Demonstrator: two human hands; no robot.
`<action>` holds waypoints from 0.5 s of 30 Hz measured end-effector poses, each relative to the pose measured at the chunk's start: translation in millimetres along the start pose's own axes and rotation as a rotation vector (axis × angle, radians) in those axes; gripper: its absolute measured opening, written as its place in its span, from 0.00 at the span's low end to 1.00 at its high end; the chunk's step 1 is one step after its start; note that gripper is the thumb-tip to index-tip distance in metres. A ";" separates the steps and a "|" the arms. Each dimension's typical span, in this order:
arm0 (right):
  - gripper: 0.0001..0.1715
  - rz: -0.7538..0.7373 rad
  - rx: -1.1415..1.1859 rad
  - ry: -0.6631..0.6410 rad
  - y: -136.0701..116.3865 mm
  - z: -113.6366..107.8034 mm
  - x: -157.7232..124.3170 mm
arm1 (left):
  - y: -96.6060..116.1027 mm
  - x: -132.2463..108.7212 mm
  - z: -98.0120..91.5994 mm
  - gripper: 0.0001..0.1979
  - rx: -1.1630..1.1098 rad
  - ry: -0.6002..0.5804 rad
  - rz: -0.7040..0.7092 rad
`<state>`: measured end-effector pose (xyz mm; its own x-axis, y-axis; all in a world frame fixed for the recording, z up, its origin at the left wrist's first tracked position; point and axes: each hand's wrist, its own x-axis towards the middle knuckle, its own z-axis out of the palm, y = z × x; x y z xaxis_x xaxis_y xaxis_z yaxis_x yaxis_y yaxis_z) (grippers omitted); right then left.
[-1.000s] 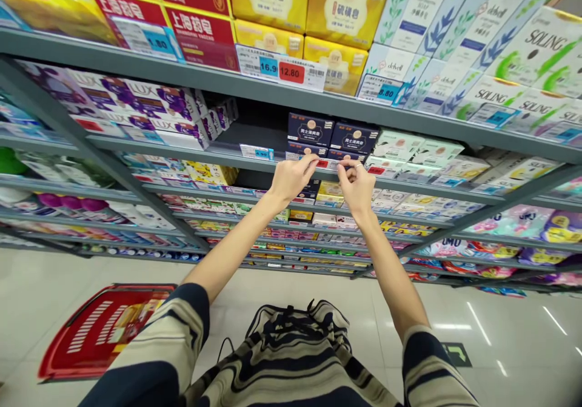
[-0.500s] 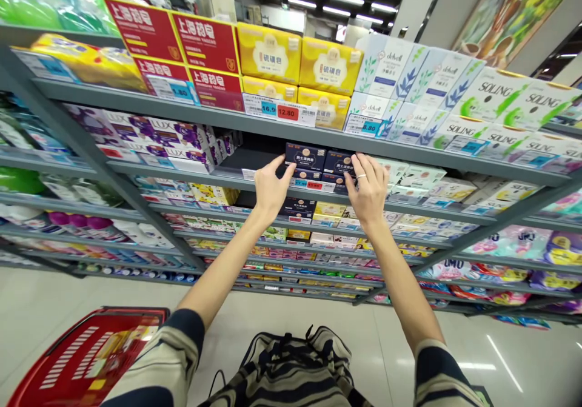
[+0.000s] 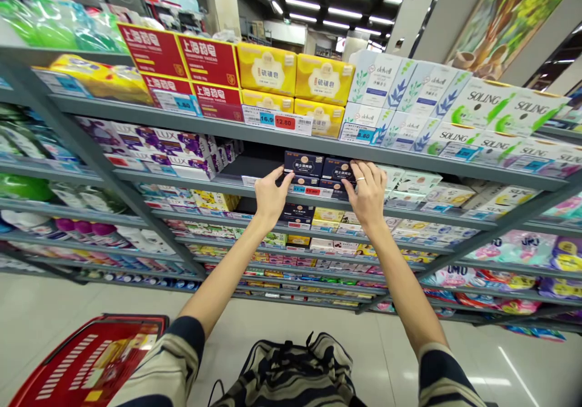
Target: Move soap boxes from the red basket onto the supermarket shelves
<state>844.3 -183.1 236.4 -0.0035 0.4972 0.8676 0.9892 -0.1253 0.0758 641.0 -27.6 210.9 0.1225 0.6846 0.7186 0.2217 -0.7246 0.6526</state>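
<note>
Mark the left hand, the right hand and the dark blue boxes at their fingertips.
left hand (image 3: 270, 199): head view, on the back of the hand.
right hand (image 3: 370, 198): head view, on the back of the hand, below the ring.
dark blue boxes (image 3: 304, 164): head view, on the front face of the upper left box.

Glossy cardboard navy boxes (image 3: 321, 172) on matt metal shelf (image 3: 254, 185).

Top shelf (image 3: 409, 152) carried red boxes (image 3: 182, 61), yellow boxes (image 3: 295, 79), white delvell boxes (image 3: 400, 88) and green-white SOLING boxes (image 3: 500, 113) left to right, price tags (image 3: 277, 119) along its front edge, purple LUX boxes (image 3: 154, 146) one shelf down at left, red basket (image 3: 77, 364) on the pale floor (image 3: 45, 310).
</note>
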 end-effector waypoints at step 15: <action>0.24 0.270 0.234 0.123 -39.7 0.0 -116.0 | -14.9 -83.3 -42.7 0.11 -0.143 0.168 -0.038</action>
<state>805.4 -235.8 132.8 0.2586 0.3643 0.8946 0.9635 -0.0314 -0.2657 586.1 -77.3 151.6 -0.0487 0.6973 0.7151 0.0822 -0.7108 0.6986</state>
